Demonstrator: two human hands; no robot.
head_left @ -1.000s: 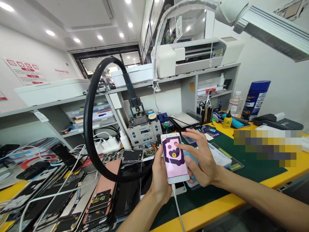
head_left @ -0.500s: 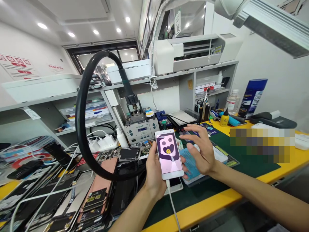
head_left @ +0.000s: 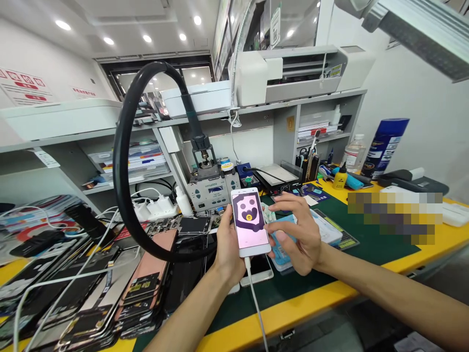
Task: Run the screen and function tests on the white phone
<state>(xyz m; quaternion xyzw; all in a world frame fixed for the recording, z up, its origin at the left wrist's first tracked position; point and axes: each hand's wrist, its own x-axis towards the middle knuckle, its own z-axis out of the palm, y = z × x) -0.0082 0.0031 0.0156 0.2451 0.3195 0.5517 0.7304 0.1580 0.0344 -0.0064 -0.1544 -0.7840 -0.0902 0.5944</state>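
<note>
A white smartphone (head_left: pixel 251 244) is held upright by my left hand (head_left: pixel 227 249), its lit screen showing a pink cartoon face. My left fingers wrap behind it and their tips show at its right edge. A white charging cable (head_left: pixel 252 288) runs from its bottom edge down toward me. My right hand (head_left: pixel 298 232) has its fingers bent and apart, holding nothing, with the index fingertip at the right side of the screen. Below the held phone, another white-framed phone (head_left: pixel 257 278) lies on the green mat (head_left: pixel 293 288), partly hidden.
Stacked phone parts (head_left: pixel 142 288) cover the left side of the bench. A thick black hose (head_left: pixel 119 161) arches up from a hot air station (head_left: pixel 212 193). A yellow bottle (head_left: pixel 340 179) and a blue spray can (head_left: pixel 384 146) stand at the back right.
My right hand has come closer to the phone, its index finger now at the screen's right side. The held phone sits slightly further left and higher in view.
</note>
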